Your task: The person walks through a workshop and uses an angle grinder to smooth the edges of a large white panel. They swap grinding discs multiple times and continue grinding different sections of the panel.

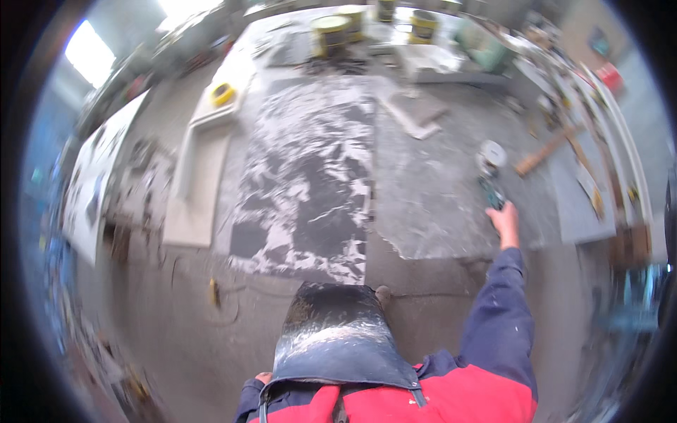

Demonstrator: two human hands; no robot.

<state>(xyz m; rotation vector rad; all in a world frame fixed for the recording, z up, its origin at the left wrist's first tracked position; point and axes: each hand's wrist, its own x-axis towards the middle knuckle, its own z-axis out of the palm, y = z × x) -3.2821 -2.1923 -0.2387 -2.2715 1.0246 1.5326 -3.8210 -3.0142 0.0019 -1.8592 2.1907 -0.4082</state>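
Note:
With my arm stretched forward and to the right, my right hand (pixel 504 220) is closed round the body of an angle grinder (pixel 492 187). The grinder has a pale round disc (pixel 493 152) at its far end. It is over the right part of a grey stone slab (pixel 430 204); I cannot tell whether it touches the surface. Low in the view, only a small bit of my left hand (pixel 264 377) shows beside my dark apron (pixel 338 331). Its fingers are hidden. A black-and-white patterned slab (pixel 310 204) lies left of the grey one.
Yellow-and-dark buckets (pixel 330 35) stand at the back. A yellow tape roll (pixel 223 94) rests on a pale ledge at left. Small stone pieces (pixel 416 111) lie on the grey slab. Wooden strips (pixel 546 151) are on the right. A cable (pixel 430 293) runs along the floor.

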